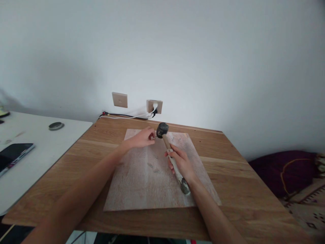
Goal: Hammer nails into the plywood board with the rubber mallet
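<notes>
My right hand (180, 161) is wrapped round the handle of a rubber mallet (166, 141) with a black head and a worn, whitish grip. The mallet's head is over the far part of a thin, pale wooden board (132, 189). Just left of the head is my left hand (145, 137), its fingers curled and pinched together. Whatever is between those fingertips, if anything, is too small to make out. Several small, pale bits (156, 170) lie on the middle of the board.
Under the board is a brown wooden table (223, 189). A white table (45, 142) adjoins it on the left, bearing a phone (15, 154) and a roll of tape (56, 126). Cables (122, 116) run along the back edge to a wall socket (154, 106). A purple cushion (281, 169) is at the right.
</notes>
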A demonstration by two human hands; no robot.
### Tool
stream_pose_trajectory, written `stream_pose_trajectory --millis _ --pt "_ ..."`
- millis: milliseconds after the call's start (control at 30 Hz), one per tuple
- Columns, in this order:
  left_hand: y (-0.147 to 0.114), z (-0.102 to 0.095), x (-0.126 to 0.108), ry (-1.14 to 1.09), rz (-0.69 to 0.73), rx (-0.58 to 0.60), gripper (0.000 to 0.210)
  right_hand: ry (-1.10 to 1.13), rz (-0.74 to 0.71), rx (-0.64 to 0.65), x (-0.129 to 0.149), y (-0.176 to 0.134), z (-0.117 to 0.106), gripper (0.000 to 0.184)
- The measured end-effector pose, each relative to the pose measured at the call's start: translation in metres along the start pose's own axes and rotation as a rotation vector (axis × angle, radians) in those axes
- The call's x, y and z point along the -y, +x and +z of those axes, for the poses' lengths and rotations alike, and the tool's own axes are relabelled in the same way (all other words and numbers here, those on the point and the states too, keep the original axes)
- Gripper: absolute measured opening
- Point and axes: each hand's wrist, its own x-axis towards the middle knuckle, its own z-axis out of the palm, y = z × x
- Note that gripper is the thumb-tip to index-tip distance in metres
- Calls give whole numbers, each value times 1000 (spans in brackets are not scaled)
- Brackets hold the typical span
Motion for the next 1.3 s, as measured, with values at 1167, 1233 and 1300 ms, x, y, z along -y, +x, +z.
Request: stream_pose_trajectory --millis 1167,1233,1300 --pt "-10 7 38 -142 -94 -157 15 22 -6 -29 -1 -1 0 25" --pt "-10 8 38 -165 -100 -156 15 19 -11 -27 -1 -2 1 26" --pt "-9 9 38 -184 -101 -152 14 21 -8 -24 0 -2 1 26"
